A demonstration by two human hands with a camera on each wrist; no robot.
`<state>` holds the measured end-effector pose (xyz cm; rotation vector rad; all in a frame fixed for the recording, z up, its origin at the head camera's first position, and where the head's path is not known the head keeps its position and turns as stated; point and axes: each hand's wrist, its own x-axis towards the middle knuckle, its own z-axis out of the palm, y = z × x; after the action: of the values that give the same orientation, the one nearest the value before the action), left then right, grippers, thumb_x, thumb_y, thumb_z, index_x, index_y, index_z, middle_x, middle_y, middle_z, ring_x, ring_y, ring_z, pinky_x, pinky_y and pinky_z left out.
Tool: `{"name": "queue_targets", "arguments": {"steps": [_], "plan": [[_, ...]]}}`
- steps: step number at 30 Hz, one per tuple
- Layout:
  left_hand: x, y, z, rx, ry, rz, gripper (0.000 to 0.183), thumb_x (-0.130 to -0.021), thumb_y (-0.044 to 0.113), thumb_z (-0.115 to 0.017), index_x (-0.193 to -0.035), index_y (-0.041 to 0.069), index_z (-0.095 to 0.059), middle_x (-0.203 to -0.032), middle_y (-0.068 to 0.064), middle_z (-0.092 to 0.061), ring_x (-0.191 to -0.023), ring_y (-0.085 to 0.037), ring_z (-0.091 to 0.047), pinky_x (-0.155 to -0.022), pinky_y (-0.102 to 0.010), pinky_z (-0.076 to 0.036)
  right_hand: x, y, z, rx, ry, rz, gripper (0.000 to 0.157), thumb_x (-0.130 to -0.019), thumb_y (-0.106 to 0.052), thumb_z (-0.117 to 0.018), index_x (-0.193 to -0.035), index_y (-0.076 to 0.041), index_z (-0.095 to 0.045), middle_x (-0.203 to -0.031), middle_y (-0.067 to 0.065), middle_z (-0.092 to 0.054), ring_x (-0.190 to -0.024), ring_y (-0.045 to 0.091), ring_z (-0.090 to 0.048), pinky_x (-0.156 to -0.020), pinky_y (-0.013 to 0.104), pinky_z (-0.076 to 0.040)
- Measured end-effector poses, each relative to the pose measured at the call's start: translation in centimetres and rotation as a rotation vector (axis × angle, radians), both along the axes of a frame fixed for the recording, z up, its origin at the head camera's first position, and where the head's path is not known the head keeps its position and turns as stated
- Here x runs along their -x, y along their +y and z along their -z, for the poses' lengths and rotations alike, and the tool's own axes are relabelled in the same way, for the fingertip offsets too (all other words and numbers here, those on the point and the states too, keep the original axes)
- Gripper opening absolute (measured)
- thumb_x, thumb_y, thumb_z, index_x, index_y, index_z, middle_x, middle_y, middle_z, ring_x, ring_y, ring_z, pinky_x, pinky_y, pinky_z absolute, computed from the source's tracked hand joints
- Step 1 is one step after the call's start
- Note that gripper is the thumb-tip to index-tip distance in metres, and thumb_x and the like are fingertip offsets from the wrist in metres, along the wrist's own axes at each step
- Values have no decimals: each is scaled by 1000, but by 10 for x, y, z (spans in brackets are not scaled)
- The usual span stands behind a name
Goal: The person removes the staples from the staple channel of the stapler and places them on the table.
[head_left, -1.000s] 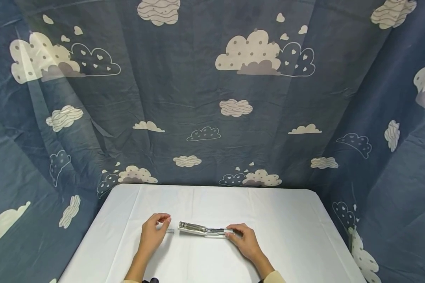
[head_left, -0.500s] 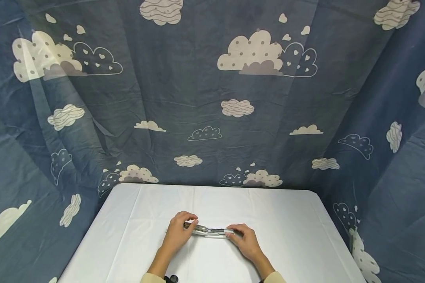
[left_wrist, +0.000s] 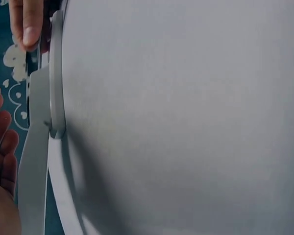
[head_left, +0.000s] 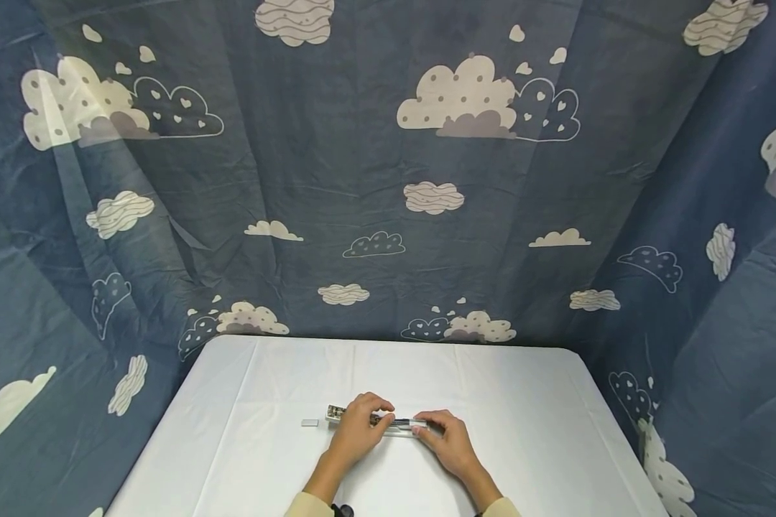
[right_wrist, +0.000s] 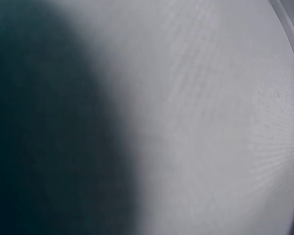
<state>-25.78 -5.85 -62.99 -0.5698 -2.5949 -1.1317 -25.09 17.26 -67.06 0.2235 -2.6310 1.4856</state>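
Note:
A stapler [head_left: 335, 413] lies swung open on the white table, its metal magazine facing up. My right hand [head_left: 449, 441] grips its right end between thumb and fingers. My left hand [head_left: 358, 429] is over the stapler's middle, thumb and forefinger close together near the magazine; I cannot tell whether something small is between them. A short grey staple strip [head_left: 310, 423] lies left of the stapler. In the left wrist view, the stapler's pale arm [left_wrist: 35, 142] runs beside my curled left fingers [left_wrist: 9, 142], with right fingers [left_wrist: 32, 29] at its far end.
White cloth covers the table [head_left: 491, 388]. A dark blue curtain [head_left: 336, 165] with cloud prints hangs behind and at both sides. The right wrist view shows mostly pale table surface and a dark blur.
My left hand has moved right, from beside the staple strip to over the stapler's middle. The strip and the stapler's left end show again. My right hand keeps its grip in place.

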Motion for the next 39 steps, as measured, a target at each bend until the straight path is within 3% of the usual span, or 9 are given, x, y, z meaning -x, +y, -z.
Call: {"name": "queue_targets", "arguments": {"steps": [10,19,39], "plan": [[1,18,8,61,10,29,11,-91,28,-79,-102,26,-78,-101,13,-73,-100,-9,-66,-90,-37,-53,1,1,0,-9,-8,-8,25,-83,-34,-85,-107,-30,-78,-106,-14,-74,-106,10,-64,-99,32,-52],[0,28,11,141,57,-25,7,-87,32,-82,-93,30,-78,-94,16,-72,-91,-5,-63,-83,-31,-51,1,2,-1,-13,-17,-22,26,-84,-37,-83,-108,-30,-78,-109,-12,-73,-107,12,-63,-100,30,-52],[-9,37,13,221,128,-78,7,-86,31,-83,-90,25,-81,-95,10,-70,-90,-10,-62,-80,-30,-49,1,1,2,-4,-12,-13,26,-82,-37,-85,-106,-29,-79,-106,-13,-74,-109,14,-65,-102,34,-52]]}}
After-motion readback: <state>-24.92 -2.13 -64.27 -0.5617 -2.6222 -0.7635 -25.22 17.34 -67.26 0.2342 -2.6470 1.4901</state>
